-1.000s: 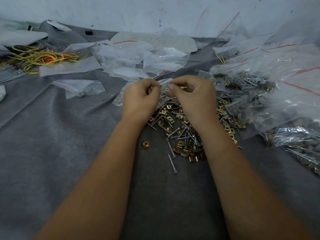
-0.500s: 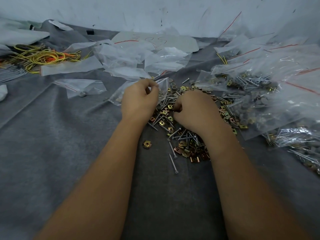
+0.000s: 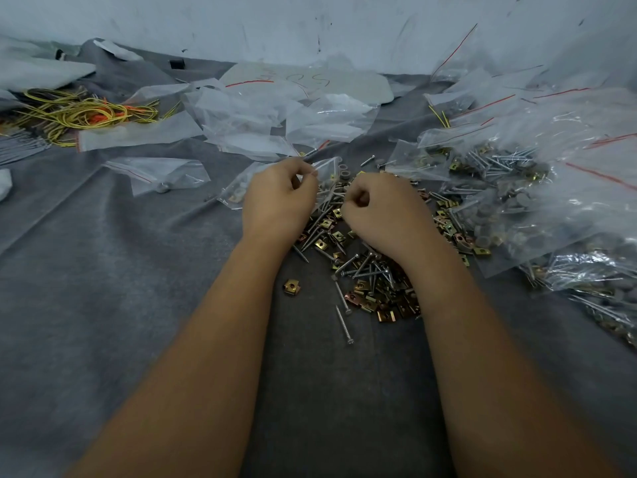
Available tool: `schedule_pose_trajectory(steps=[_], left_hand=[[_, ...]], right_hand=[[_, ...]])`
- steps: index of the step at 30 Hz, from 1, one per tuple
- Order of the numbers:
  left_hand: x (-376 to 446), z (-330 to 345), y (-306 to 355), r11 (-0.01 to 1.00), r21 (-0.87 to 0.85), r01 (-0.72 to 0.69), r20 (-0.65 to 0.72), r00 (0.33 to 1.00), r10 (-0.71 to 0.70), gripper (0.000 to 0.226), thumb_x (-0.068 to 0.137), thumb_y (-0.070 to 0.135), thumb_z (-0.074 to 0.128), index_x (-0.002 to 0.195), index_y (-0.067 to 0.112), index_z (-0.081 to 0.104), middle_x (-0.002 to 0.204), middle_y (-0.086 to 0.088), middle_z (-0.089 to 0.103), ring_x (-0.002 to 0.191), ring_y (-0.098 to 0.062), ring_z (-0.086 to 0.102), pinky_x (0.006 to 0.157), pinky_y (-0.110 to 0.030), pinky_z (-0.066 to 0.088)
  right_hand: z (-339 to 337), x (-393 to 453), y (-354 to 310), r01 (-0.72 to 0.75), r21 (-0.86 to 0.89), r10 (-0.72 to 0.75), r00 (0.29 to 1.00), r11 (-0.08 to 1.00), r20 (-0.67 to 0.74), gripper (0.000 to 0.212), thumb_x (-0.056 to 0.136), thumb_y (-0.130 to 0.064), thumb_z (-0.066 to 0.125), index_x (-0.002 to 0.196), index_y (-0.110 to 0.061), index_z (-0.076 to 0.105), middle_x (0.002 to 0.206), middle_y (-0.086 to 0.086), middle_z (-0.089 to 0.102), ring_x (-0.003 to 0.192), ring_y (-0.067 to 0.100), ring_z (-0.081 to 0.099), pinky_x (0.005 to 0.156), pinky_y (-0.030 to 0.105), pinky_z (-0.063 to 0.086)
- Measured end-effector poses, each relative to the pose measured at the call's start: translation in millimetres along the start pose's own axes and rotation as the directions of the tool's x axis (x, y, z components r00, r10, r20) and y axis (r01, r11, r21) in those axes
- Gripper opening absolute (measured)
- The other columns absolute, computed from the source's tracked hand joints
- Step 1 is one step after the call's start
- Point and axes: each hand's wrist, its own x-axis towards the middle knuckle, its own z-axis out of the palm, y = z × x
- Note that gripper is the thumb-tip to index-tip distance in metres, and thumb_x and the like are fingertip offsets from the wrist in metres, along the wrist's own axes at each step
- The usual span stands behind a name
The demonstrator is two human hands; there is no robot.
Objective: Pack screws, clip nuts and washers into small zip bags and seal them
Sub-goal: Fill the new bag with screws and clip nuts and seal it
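Far left on the grey felt cloth [image 3: 103, 270] lies a tangle of yellow and orange wire ties [image 3: 82, 113], and near it a flat clear zip bag with a red seal line [image 3: 155, 172], which holds one small grey piece near its lower edge. Behind these, a loose heap of empty clear plastic bags [image 3: 275, 115] spreads toward the wall.

The person's left hand [image 3: 279, 198] is raised just above the cloth, thumb and forefinger pinching the top edge of a small clear zip bag [image 3: 325, 167]. The bag hangs from that pinch, its body trailing down and to the left behind the hand, with at least one brass-coloured clip nut showing inside near its lower left corner. A single brass clip nut [image 3: 292, 287] sits alone on the cloth, below the left wrist.

The right hand [image 3: 382, 212] is just beside the left, fingers curled into a loose fist over the pile of loose silver screws and brass clip nuts [image 3: 372, 281]. Whether it holds a piece I cannot tell; the fingertips are tucked under. The pile runs under and around both hands, with a few grey round washers [image 3: 344, 169] lying at its far edge, just right of the pinched bag. One long silver screw [image 3: 344, 325] lies apart at the near edge of the pile.

To the right, a big mound of filled clear zip bags [image 3: 537, 188] holds screws, clip nuts and grey washers.
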Motion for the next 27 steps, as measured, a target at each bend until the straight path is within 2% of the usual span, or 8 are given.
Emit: schedule_pose_trajectory(steps=[2, 6, 8, 10, 16, 20, 23, 27], left_hand=[[-0.2, -1.2, 1.1, 0.999, 0.012, 0.03, -0.025, 0.999, -0.03, 0.017, 0.09, 0.025, 0.052, 0.092, 0.027, 0.069, 0.046, 0.019, 0.051, 0.042, -0.002, 0.042, 0.049, -0.026, 0.031], [-0.1, -3.1, 3.4, 0.997, 0.008, 0.071, -0.113, 0.991, -0.07, 0.017, 0.091, 0.025, 0.053, 0.09, 0.025, 0.07, 0.047, 0.01, 0.05, 0.042, 0.0, 0.044, 0.047, -0.025, 0.029], [0.5, -3.7, 3.9, 0.997, -0.002, 0.076, -0.123, 0.99, -0.076, 0.016, 0.091, 0.024, 0.054, 0.087, 0.025, 0.069, 0.045, 0.014, 0.051, 0.042, 0.0, 0.043, 0.044, -0.022, 0.03], [1.0, -3.8, 4.0, 0.997, -0.01, 0.075, -0.121, 0.99, -0.075, 0.015, 0.091, 0.024, 0.054, 0.085, 0.025, 0.067, 0.044, 0.019, 0.051, 0.041, 0.0, 0.043, 0.039, -0.015, 0.026], [1.5, -2.9, 3.1, 0.996, -0.013, 0.083, -0.114, 0.99, -0.084, 0.014, 0.091, 0.026, 0.055, 0.085, 0.029, 0.067, 0.048, 0.011, 0.051, 0.042, 0.0, 0.044, 0.039, -0.014, 0.027], [1.9, -1.9, 2.2, 0.996, -0.023, 0.09, -0.121, 0.988, -0.092, 0.014, 0.091, 0.027, 0.055, 0.085, 0.028, 0.068, 0.049, 0.009, 0.05, 0.042, 0.0, 0.043, 0.046, -0.024, 0.03], [2.0, -1.5, 1.8, 0.995, -0.036, 0.096, -0.12, 0.988, -0.099, 0.014, 0.09, 0.027, 0.055, 0.086, 0.028, 0.068, 0.05, 0.009, 0.05, 0.042, -0.001, 0.041, 0.049, -0.025, 0.031], [1.4, -2.4, 3.1, 0.997, -0.012, 0.079, -0.131, 0.988, -0.08, 0.014, 0.09, 0.026, 0.055, 0.084, 0.028, 0.067, 0.05, 0.008, 0.049, 0.042, -0.002, 0.042, 0.048, -0.025, 0.03]], right_hand=[[-1.1, -0.5, 1.2, 0.034, -0.026, -0.031, 0.994, 0.999, 0.103, 0.01, 0.082, -0.027, 0.062, 0.09, -0.026, 0.068, 0.082, -0.012, 0.061, 0.078, 0.011, 0.059, 0.071, 0.033, 0.052], [5.2, 0.7, -4.3, 0.197, -0.059, -0.189, 0.975, 0.979, 0.117, 0.027, 0.085, -0.02, 0.062, 0.109, -0.026, 0.071, 0.094, -0.006, 0.055, 0.096, 0.017, 0.055, 0.078, 0.032, 0.046], [10.2, 1.7, -5.4, 0.262, -0.138, -0.239, 0.957, 0.955, 0.163, 0.034, 0.087, -0.02, 0.058, 0.119, -0.025, 0.068, 0.107, 0.001, 0.055, 0.108, 0.022, 0.05, 0.087, 0.034, 0.044], [11.8, 2.4, -4.2, 0.273, -0.141, -0.246, 0.952, 0.952, 0.185, 0.033, 0.088, -0.017, 0.057, 0.117, -0.026, 0.069, 0.115, 0.005, 0.057, 0.112, 0.025, 0.048, 0.09, 0.034, 0.042], [7.5, 1.9, -2.2, 0.245, -0.222, -0.218, 0.966, 0.944, 0.138, 0.027, 0.087, -0.021, 0.058, 0.104, -0.036, 0.072, 0.093, -0.008, 0.05, 0.103, 0.02, 0.052, 0.075, 0.029, 0.036], [4.2, 1.6, -1.4, 0.25, -0.118, -0.224, 0.955, 0.961, 0.196, 0.013, 0.083, -0.027, 0.064, 0.09, -0.031, 0.073, 0.094, -0.003, 0.056, 0.099, 0.02, 0.051, 0.081, 0.034, 0.045], [5.1, 2.6, -0.9, 0.243, -0.122, -0.217, 0.957, 0.962, 0.195, 0.011, 0.086, -0.023, 0.063, 0.091, -0.027, 0.072, 0.097, -0.002, 0.059, 0.101, 0.02, 0.052, 0.085, 0.037, 0.046], [6.9, 0.4, -1.6, 0.156, -0.041, -0.155, 0.988, 0.987, 0.018, 0.007, 0.089, -0.02, 0.055, 0.09, -0.021, 0.062, 0.085, -0.006, 0.061, 0.08, 0.017, 0.057, 0.069, 0.035, 0.048]])
